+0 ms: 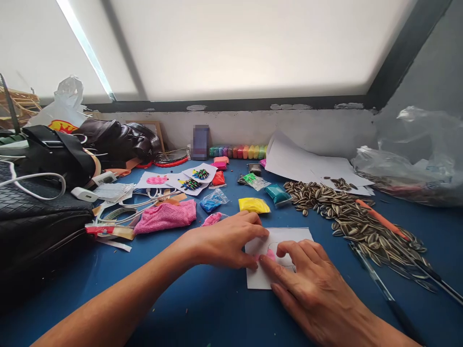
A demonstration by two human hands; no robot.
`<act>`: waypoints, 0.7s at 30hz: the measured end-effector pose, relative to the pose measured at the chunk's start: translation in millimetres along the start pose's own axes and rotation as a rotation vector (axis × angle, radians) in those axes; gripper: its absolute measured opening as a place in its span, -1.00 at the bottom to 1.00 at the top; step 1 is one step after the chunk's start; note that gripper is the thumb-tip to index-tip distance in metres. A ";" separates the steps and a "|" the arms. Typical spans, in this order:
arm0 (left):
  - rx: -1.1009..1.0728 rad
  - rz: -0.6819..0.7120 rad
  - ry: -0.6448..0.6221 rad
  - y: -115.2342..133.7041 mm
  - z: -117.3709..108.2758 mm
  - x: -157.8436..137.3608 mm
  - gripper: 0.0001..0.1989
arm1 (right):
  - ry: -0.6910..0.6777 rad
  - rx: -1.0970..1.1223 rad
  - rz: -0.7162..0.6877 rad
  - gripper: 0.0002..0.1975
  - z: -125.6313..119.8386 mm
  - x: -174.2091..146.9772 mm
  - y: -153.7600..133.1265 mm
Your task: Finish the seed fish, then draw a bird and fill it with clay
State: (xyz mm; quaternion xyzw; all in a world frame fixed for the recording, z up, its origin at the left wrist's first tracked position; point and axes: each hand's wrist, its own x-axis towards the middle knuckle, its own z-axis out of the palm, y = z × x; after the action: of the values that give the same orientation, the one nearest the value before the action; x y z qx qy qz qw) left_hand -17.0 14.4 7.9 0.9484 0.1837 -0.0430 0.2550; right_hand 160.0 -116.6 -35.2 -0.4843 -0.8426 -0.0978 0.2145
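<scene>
White paper [257, 281] marked with dark lines lies on the blue table [195, 308], beneath both hands. At its left, the left hand [224, 237] has its grip spread, thumb apart from index; the pink clay [271, 254] sits on the drawing between the hands; the right hand [313, 282] has its grip spread too, index tip seemingly touching the clay. Too firm a press could smear the clay past the lines, sticky skin could lift it off, and uneven pressure could slide the paper; the right forearm, swung outward, could knock the pen [374, 275] into the sunflower seeds [321, 202]. As for containers, a white plastic bag [65, 99] at far left hides its contents; next come a packet of blue stuff [213, 200], a yellow packet [254, 206] and a teal packet [278, 194], each filled; at far right, a clear bag [415, 161] holds something too unclear to name.
</scene>
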 end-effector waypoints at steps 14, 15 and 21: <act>0.014 0.008 -0.022 0.0 -0.7 -0.2 -0.55 | -0.061 -0.009 0.016 -0.74 1.7 -0.1 0.6; 0.017 0.011 -0.023 0.3 -0.8 -0.3 -0.55 | -0.065 -0.009 0.021 -0.74 1.5 0.3 0.9; 0.033 0.020 -0.023 -0.6 -1.5 -0.1 -0.57 | 0.058 0.013 -0.008 -0.64 -1.0 -5.4 6.0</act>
State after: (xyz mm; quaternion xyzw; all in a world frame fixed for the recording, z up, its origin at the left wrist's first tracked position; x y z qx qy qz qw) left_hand -17.3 15.6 9.0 0.9536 0.1706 -0.0542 0.2420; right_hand 167.7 -118.1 -37.1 -0.4765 -0.8385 -0.1073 0.2415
